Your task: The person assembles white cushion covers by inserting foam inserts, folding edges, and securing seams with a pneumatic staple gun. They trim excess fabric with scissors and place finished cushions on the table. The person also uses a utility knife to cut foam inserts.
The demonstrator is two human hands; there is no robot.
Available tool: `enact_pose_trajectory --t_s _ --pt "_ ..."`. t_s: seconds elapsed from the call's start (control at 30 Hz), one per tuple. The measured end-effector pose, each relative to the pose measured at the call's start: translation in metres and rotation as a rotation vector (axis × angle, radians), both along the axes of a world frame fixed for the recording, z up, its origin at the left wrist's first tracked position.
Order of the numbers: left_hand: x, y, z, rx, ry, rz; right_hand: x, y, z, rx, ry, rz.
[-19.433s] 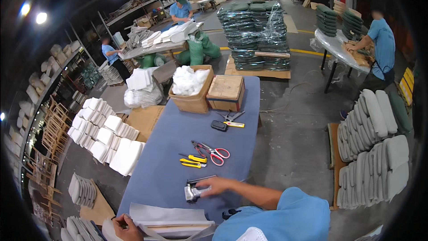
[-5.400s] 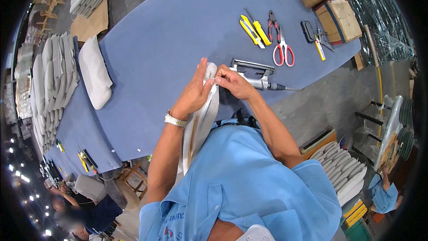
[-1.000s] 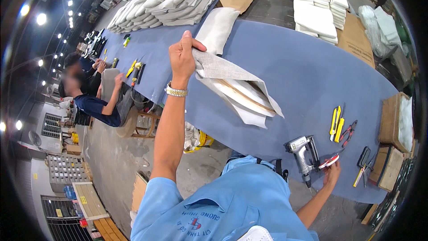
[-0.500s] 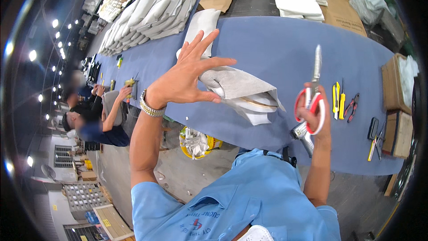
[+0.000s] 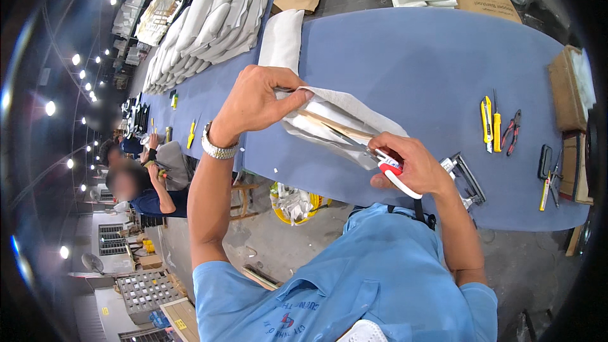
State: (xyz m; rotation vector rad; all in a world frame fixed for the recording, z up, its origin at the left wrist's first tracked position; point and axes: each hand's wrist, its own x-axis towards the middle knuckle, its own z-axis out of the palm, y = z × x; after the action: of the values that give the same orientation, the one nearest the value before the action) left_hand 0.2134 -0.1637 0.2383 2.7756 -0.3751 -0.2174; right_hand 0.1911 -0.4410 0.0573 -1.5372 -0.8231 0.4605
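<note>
A light grey fabric-covered panel point(image 5: 370, 113) is held above the blue table, its fabric edge folded open to show white padding and a thin wooden strip. My left hand point(image 5: 263, 100) is closed on its far-left end, thumb and fingers pinching the fabric. In my right hand point(image 5: 415, 159) are scissors point(image 5: 404, 185) with red and white handles. Their blades lie along the opening beside the wooden strip, and the tips are partly hidden in the folds. A flat grey padded piece point(image 5: 282, 38) lies on the table beyond my left hand.
Right of my hands lie a staple gun point(image 5: 467, 180), a yellow utility knife point(image 5: 486, 123), a yellow-handled tool point(image 5: 496, 128) and pliers point(image 5: 511, 133). Stacked grey pads point(image 5: 209, 22) stand far left. Below the table edge is a yellow bucket point(image 5: 310, 215) of scraps. Co-workers are at left.
My left hand, spread before, now pinches the panel's end. The raised scissors have come down and left to the panel's opening. The panel's fabric flap is lifted, exposing more of the wooden strip.
</note>
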Motion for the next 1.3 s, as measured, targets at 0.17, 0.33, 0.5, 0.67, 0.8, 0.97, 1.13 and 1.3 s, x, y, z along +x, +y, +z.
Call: enact_pose_trajectory --t_s 0.17,0.33,0.5,0.67,0.8,0.97,1.13,1.3 --pt "0.008 0.006 0.002 -0.023 0.047 0.033 0.016 0.022 0.0 -0.007 0.001 0.044" --pt "0.012 0.01 0.006 -0.019 0.123 0.081 0.025 0.038 -0.004 0.007 -0.127 -0.006" --pt "0.018 0.005 0.013 -0.014 0.188 0.125 0.028 0.05 -0.004 0.045 -0.137 -0.043" --pt "0.028 0.005 0.012 -0.007 0.211 0.139 0.035 0.053 0.007 0.032 -0.09 -0.052" --pt "0.029 0.001 0.014 -0.007 0.235 0.162 0.038 0.056 0.005 0.06 -0.13 -0.081" --pt "0.03 0.002 0.015 -0.027 0.276 0.167 0.037 0.057 0.008 0.047 -0.145 -0.096" --pt "0.032 0.003 0.016 -0.035 0.311 0.165 0.039 0.059 0.008 0.071 -0.148 -0.091" --pt "0.034 0.003 0.016 -0.025 0.336 0.148 0.042 0.057 0.006 0.052 -0.035 -0.008"
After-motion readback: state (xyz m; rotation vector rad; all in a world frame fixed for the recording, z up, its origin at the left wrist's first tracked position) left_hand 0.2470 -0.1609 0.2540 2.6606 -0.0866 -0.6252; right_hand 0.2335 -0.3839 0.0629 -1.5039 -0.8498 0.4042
